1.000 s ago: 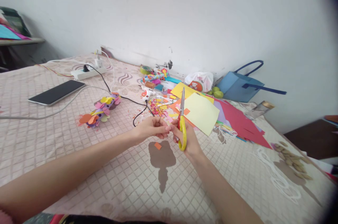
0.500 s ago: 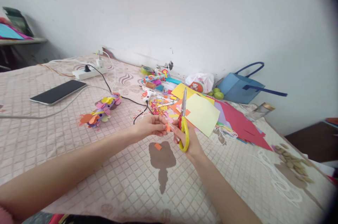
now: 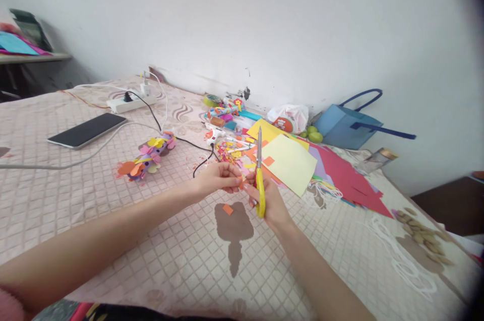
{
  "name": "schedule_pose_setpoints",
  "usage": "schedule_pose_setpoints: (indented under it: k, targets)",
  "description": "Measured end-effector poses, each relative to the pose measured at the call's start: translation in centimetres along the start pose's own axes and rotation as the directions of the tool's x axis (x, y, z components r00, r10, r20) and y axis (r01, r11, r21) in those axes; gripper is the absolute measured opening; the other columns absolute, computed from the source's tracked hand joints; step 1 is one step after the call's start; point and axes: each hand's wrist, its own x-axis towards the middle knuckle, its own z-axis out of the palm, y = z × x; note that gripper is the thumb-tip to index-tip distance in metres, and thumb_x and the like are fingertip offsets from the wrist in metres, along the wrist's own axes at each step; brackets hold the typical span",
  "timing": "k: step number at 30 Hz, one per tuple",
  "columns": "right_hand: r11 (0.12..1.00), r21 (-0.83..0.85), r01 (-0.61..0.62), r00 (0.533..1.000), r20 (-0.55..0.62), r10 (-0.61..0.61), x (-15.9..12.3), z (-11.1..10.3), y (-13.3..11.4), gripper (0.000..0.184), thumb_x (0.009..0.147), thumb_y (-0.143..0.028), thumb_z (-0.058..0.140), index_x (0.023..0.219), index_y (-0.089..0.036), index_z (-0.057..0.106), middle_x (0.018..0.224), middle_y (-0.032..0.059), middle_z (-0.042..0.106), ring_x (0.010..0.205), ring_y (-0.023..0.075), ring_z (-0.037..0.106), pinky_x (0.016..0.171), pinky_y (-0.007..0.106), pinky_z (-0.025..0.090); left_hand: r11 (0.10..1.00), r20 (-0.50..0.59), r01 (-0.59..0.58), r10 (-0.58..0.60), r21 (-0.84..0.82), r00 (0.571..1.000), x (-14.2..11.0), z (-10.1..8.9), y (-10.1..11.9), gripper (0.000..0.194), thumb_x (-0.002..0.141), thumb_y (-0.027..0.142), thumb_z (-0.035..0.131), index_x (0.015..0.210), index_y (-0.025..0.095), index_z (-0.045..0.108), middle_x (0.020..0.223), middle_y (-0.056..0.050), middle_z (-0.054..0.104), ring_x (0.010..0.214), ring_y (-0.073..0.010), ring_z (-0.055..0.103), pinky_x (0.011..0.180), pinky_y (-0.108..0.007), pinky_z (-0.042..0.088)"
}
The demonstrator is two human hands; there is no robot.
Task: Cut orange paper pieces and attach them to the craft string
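Both hands meet above the middle of the table. My left hand (image 3: 217, 178) is closed in a pinch on a small orange paper piece (image 3: 241, 184). My right hand (image 3: 270, 197) has yellow-handled scissors (image 3: 260, 180) hooked in it, blades pointing up and away, while its thumb and fingertip also touch the paper piece. The fingers hide most of that piece. Below them a small orange paper scrap (image 3: 228, 209) lies flat on the tablecloth (image 3: 181, 255). To the left rests a purple tube-like craft (image 3: 147, 157) covered with paper petals.
A phone (image 3: 87, 130), a power strip (image 3: 128, 102) and cables lie at left. Behind my hands are a glue gun (image 3: 214, 135), paper scraps and coloured paper sheets (image 3: 291, 162). A blue bag (image 3: 342, 127) leans by the wall; white cord (image 3: 403, 260) is at right.
The scissors have turned in my right hand, so their handles now show nearly edge-on. My fingers have shifted slightly around the orange paper piece. The view has moved a little.
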Motion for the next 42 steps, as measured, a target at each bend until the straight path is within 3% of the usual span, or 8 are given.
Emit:
schedule_pose_setpoints:
  k: [5, 9, 13, 18, 24, 36, 39, 42]
  targets:
    - [1.000, 0.000, -0.003, 1.000, -0.016, 0.003, 0.0, 0.1, 0.1, 0.034, 0.063, -0.035, 0.074, 0.083, -0.020, 0.052, 0.067, -0.0065, 0.055, 0.035, 0.0023, 0.038, 0.033, 0.018, 0.036, 1.000, -0.061, -0.015, 0.015, 0.008, 0.998, 0.0, -0.2, 0.4, 0.028, 0.068, 0.032, 0.072, 0.080, 0.013, 0.055, 0.066, -0.001, 0.064, 0.056, -0.0077, 0.060, 0.056, -0.020, 0.048]
    - [1.000, -0.001, 0.007, 1.000, -0.005, -0.007, 0.2, -0.1, 0.2, 0.031, 0.068, -0.039, 0.070, 0.082, -0.019, 0.052, 0.066, -0.0037, 0.061, 0.033, 0.0022, 0.037, 0.032, 0.017, 0.034, 0.977, -0.145, -0.126, 0.151, 0.170, 0.978, 0.6, -2.4, 1.5, 0.021, 0.070, 0.027, 0.068, 0.080, 0.013, 0.055, 0.065, 0.000, 0.062, 0.054, -0.0081, 0.058, 0.054, -0.020, 0.047]
    - [1.000, -0.004, -0.007, 1.000, -0.008, 0.007, 0.1, -0.1, 0.1, 0.031, 0.067, -0.038, 0.072, 0.081, -0.019, 0.052, 0.065, -0.0041, 0.060, 0.033, 0.0016, 0.036, 0.034, 0.017, 0.036, 0.839, -0.287, -0.146, 0.335, 0.524, 0.897, 1.6, -6.5, 2.2, 0.018, 0.068, 0.022, 0.066, 0.081, 0.014, 0.059, 0.063, -0.001, 0.063, 0.056, -0.0111, 0.060, 0.053, -0.021, 0.046]
    - [0.999, -0.028, -0.031, 0.999, -0.015, 0.031, -0.1, 0.2, 0.1, 0.034, 0.063, -0.038, 0.074, 0.081, -0.018, 0.052, 0.063, -0.0044, 0.059, 0.033, 0.0018, 0.037, 0.033, 0.017, 0.035, 0.655, -0.303, 0.014, 0.331, 0.756, 0.894, 2.1, -9.4, 1.6, 0.007, 0.068, 0.018, 0.059, 0.071, 0.014, 0.062, 0.062, -0.003, 0.066, 0.058, -0.0141, 0.062, 0.053, -0.021, 0.043]
    - [0.998, -0.013, -0.055, 0.998, -0.017, 0.055, -0.1, 0.3, 0.1, 0.036, 0.062, -0.037, 0.075, 0.081, -0.019, 0.051, 0.063, -0.0056, 0.057, 0.032, 0.0015, 0.036, 0.032, 0.018, 0.034, 0.460, -0.408, 0.240, 0.309, 0.855, 0.859, 1.3, -9.6, 2.4, 0.009, 0.068, 0.019, 0.055, 0.070, 0.016, 0.064, 0.065, -0.003, 0.067, 0.061, -0.0151, 0.060, 0.052, -0.021, 0.038]
    - [0.999, -0.043, -0.026, 0.999, -0.022, 0.025, -0.1, 0.1, 0.3, 0.034, 0.063, -0.038, 0.074, 0.081, -0.019, 0.052, 0.054, -0.0081, 0.050, 0.034, 0.0034, 0.038, 0.032, 0.017, 0.034, 0.270, -0.463, 0.380, 0.414, 0.885, 0.784, 0.7, -9.1, 3.4, 0.019, 0.074, 0.016, 0.047, 0.080, 0.016, 0.065, 0.088, -0.010, 0.067, 0.081, -0.0238, 0.061, 0.066, -0.029, 0.043]
    - [0.998, -0.048, -0.030, 0.999, -0.025, 0.029, 0.0, 0.1, 0.3, 0.034, 0.064, -0.037, 0.074, 0.082, -0.019, 0.052, 0.053, -0.0084, 0.050, 0.034, 0.0036, 0.039, 0.033, 0.017, 0.035, 0.251, -0.382, 0.291, 0.529, 0.923, 0.758, 0.6, -8.1, 3.8, 0.018, 0.077, 0.019, 0.048, 0.083, 0.017, 0.064, 0.090, -0.008, 0.067, 0.078, -0.0209, 0.060, 0.065, -0.028, 0.042]
    - [0.999, -0.048, -0.021, 1.000, -0.022, 0.020, 0.1, 0.0, 0.4, 0.031, 0.066, -0.037, 0.072, 0.082, -0.018, 0.052, 0.061, -0.0056, 0.056, 0.034, 0.0026, 0.039, 0.033, 0.017, 0.035, 0.330, -0.263, 0.089, 0.531, 0.940, 0.806, 0.3, -6.1, 3.5, 0.016, 0.077, 0.020, 0.050, 0.085, 0.016, 0.063, 0.085, -0.006, 0.067, 0.072, -0.0160, 0.059, 0.063, -0.024, 0.041]
